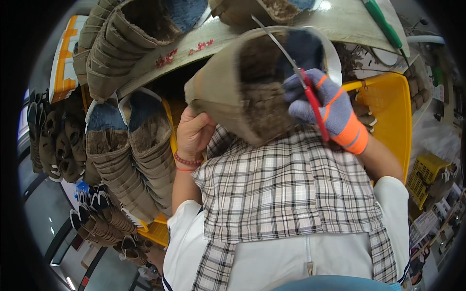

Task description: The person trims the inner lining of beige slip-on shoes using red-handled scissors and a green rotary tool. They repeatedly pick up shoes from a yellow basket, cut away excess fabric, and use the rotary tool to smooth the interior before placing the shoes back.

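Over a checked apron [286,189], the bare left hand [193,133] grips a tan slipper [238,92] while gloved right-hand fingers [310,104] clasp red-handled scissors [310,97]

a pale, worn tabletop [340,22] runs across the top of the view, with small red scraps [166,58] scattered on its near edge. stacks of tan slippers [116,43] rest on it, and further stacks [131,160] stand in rows below at the left. a yellow plastic crate [388,106] sits at the right, with a smaller yellow basket [424,172] beyond it. grey floor [46,218] shows at the lower left, carrying bright reflections of overhead light.
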Demonstrator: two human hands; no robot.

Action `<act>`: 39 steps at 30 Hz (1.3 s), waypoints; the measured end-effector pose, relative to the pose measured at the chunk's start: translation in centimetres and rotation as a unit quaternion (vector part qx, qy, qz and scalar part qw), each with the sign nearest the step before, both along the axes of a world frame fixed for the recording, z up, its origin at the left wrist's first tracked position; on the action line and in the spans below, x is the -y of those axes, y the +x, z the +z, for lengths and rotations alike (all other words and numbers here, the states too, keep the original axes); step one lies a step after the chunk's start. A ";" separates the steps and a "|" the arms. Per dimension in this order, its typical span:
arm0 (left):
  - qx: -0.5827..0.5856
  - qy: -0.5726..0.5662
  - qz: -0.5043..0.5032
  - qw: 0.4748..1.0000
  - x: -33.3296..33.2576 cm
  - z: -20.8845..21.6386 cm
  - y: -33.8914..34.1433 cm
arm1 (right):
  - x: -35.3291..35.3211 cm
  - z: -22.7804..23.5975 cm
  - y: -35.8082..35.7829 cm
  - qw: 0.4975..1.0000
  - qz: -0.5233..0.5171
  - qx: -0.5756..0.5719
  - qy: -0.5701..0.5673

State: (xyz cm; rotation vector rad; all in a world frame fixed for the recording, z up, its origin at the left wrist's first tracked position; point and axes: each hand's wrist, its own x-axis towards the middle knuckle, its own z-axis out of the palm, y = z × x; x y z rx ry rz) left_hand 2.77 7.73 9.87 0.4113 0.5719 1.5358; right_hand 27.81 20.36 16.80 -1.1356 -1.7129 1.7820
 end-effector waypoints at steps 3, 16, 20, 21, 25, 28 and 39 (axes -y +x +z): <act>-0.098 0.039 -0.066 0.992 -4.0 2.6 2.8 | 0.7 3.1 -1.6 0.990 -0.028 -0.129 -0.048; -0.222 -0.037 0.238 0.945 -13.3 0.9 2.1 | -7.4 4.1 1.2 0.910 -0.233 0.016 0.343; -0.078 -0.096 0.163 0.979 -18.0 -1.8 -1.3 | -13.9 3.0 -2.5 0.843 -0.239 0.140 0.461; -0.072 -0.084 0.157 0.981 -19.3 -1.9 -1.2 | -15.4 2.1 -3.9 0.848 -0.209 0.130 0.469; -0.073 -0.035 0.155 0.985 -22.6 -2.0 -0.2 | -17.5 0.0 -7.8 0.907 -0.081 0.069 0.407; -0.084 0.018 0.146 0.986 -23.0 -1.1 0.4 | -18.5 -2.0 -7.6 0.957 -0.045 -0.066 0.277; -0.750 0.098 0.170 0.632 -36.3 5.5 -1.9 | -20.7 -3.5 -4.3 0.957 -0.152 -0.135 0.209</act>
